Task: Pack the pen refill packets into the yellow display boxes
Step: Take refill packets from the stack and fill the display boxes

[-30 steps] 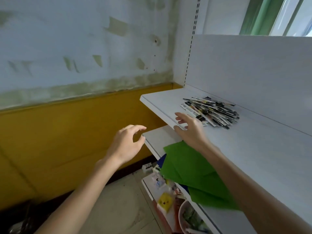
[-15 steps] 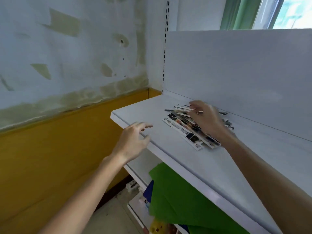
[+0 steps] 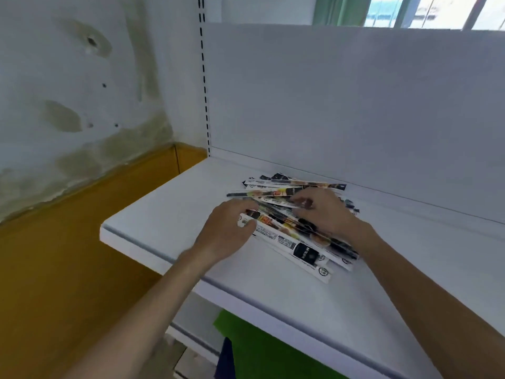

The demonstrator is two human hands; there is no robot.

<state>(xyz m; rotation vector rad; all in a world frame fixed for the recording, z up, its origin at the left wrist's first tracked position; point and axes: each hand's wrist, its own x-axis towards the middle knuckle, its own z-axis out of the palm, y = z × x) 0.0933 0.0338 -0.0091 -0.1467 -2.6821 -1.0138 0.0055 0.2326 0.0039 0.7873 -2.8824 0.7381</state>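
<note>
One white shelf (image 3: 169, 212) carries a loose, fanned heap of pen refill packets (image 3: 289, 236) near its back panel (image 3: 341, 105). My left grip (image 3: 226, 228) pinches the heap's end; my right grip (image 3: 325, 212) curls over the top, hold unclear. Risk: slick packets slide apart on lifting and spill off the edge.

place: shop | evidence: white slotted display shelving (image 3: 273, 291); stock pile of pen refill packets (image 3: 295, 228)
</note>
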